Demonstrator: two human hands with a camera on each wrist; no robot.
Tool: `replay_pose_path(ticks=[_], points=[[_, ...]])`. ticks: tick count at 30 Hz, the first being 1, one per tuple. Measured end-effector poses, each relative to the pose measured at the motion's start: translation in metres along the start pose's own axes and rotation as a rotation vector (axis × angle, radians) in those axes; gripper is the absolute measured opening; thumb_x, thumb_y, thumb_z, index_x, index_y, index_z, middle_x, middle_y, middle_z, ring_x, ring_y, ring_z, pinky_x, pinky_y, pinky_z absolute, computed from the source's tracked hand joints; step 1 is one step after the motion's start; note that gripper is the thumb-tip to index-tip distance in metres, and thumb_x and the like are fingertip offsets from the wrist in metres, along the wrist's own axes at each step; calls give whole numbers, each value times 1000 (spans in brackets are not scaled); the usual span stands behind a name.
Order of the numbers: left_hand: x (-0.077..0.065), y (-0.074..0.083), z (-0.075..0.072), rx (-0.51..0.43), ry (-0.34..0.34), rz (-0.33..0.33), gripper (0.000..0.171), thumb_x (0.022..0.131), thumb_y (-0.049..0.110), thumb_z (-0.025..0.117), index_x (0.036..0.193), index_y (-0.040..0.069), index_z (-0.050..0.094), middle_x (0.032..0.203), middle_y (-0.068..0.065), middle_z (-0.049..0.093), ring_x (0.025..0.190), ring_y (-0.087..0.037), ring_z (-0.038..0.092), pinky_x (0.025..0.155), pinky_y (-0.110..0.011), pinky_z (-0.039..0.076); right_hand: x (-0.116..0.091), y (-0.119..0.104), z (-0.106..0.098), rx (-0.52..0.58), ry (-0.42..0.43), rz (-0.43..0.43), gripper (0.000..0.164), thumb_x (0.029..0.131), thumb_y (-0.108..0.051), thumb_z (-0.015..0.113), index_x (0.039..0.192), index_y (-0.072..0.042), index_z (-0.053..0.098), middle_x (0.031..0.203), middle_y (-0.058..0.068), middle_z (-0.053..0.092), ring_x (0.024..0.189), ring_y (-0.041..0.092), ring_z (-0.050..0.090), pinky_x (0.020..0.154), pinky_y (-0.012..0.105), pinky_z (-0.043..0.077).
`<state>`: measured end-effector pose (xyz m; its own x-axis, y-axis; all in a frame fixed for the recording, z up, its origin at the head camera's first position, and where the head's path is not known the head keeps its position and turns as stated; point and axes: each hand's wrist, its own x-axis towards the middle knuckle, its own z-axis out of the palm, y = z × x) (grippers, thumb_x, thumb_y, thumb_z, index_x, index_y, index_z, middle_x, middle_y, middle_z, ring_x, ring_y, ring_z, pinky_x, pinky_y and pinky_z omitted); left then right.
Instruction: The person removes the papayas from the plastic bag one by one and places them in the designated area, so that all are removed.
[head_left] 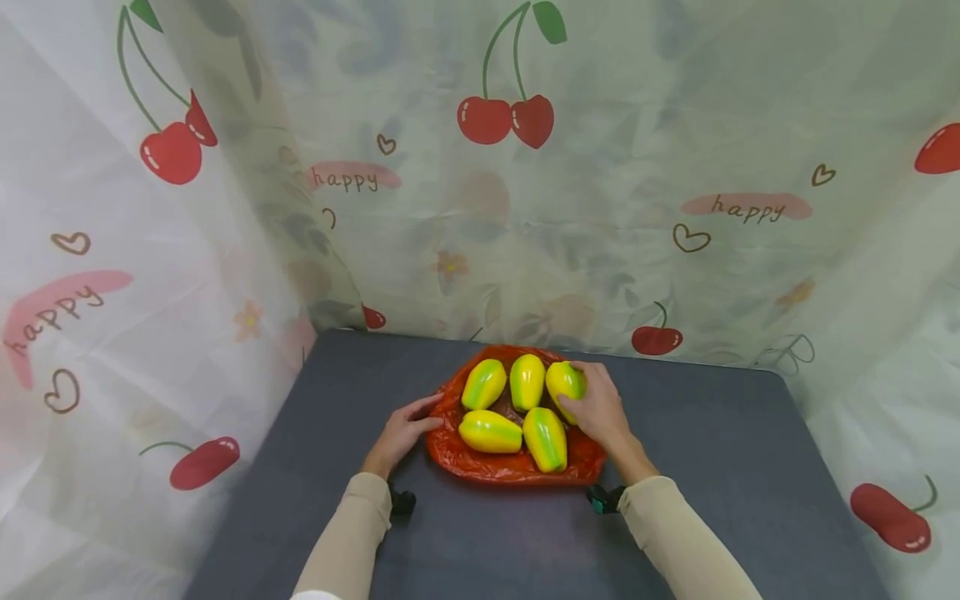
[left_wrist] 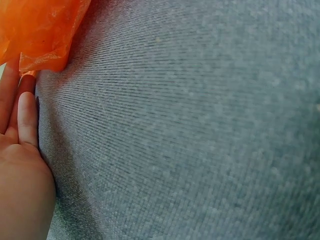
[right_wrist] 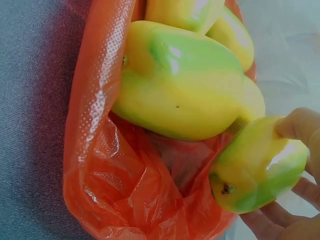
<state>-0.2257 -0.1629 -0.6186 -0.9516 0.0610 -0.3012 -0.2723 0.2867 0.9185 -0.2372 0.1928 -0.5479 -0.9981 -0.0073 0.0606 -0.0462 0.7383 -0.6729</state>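
A red plastic bag (head_left: 480,473), its rim rolled down, lies spread on the dark table and holds several yellow-green papayas (head_left: 491,432). At its right side my right hand (head_left: 602,408) grips one papaya (right_wrist: 257,165), thumb on one side and fingers round the other. That fruit's stem end faces the right wrist camera, with folds of the bag just beside it. My left hand (head_left: 405,432) rests at the bag's left edge, fingers extended. In the left wrist view those fingers (left_wrist: 28,117) are straight, their tips partly hidden by the orange-red film (left_wrist: 45,30).
The grey table (head_left: 480,542) extends around the bag on all sides. Behind and beside it hangs a pale curtain (head_left: 570,250) printed with cherries, hearts and lettering. Dark wrist straps (head_left: 606,500) sit at both cuffs.
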Motion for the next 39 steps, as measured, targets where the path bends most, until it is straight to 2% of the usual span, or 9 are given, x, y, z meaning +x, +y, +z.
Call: replay_pose_path(ticks=[13,20,28,35,39], points=[[3,-2,0,-16,-2,-17,49,89,39,76,137,39,64,157,-1,51,151,-30,39,126,-59,26,-9,14,-10,90,104,-53,62,91,-25,77,146,-9,51,142,17,48,123,35,51,107,56,48],[2,-4,-4,-10,5,-15,50,90,40,75,138,39,63,157,-1,51,150,-30,39,125,-60,27,-13,25,-16,132,105,20,71,92,-31,76,153,-10,46,145,21,48,123,38,54,106,56,51],[1,-3,-2,-10,4,-13,50,90,40,76,138,40,63,155,0,53,149,-30,41,125,-59,27,-16,43,-29,171,102,117,76,94,-40,72,157,-14,38,148,19,51,127,37,53,106,56,50],[1,-1,-1,-13,2,-19,50,90,41,76,138,41,62,157,1,51,150,-29,41,125,-60,26,-16,57,-42,137,178,102,75,93,-35,74,154,-6,40,139,24,47,120,39,50,101,55,48],[3,0,-2,-14,3,-20,51,89,41,76,138,41,62,157,1,50,150,-29,40,125,-59,26,-12,68,-46,135,206,115,76,93,-32,74,154,-3,38,140,26,44,119,40,47,100,56,46]])
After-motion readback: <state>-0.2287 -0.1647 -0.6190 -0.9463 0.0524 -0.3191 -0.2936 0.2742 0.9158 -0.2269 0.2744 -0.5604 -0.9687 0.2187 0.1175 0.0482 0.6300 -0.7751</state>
